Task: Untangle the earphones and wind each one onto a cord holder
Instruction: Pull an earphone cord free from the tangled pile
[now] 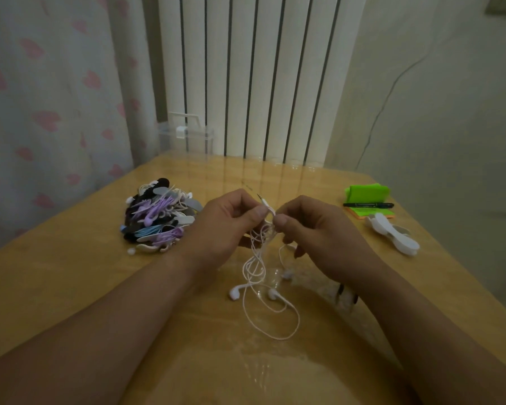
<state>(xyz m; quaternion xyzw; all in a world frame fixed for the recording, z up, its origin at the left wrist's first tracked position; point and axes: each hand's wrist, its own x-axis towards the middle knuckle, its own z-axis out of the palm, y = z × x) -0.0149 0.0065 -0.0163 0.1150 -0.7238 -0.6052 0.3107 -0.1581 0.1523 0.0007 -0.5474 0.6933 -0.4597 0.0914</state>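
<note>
Tangled white earphones (pixel 256 268) hang between both hands above the middle of the wooden table (pixel 56 287). My left hand (pixel 227 226) pinches the cord just below the jack plug (pixel 264 202), which sticks up between the hands. My right hand (pixel 313 232) pinches the knotted cord right beside it. Two earbuds (pixel 235 293) and a loose loop of cord lie on the table below. Empty white cord holders (pixel 395 233) lie at the right.
A pile of earphones wound on holders (pixel 158 217), black, purple, blue and white, sits at the left. Green sticky notes (pixel 367 197) with a black marker (pixel 368 205) lie at the right rear. A clear plastic box (pixel 187 138) stands at the back edge.
</note>
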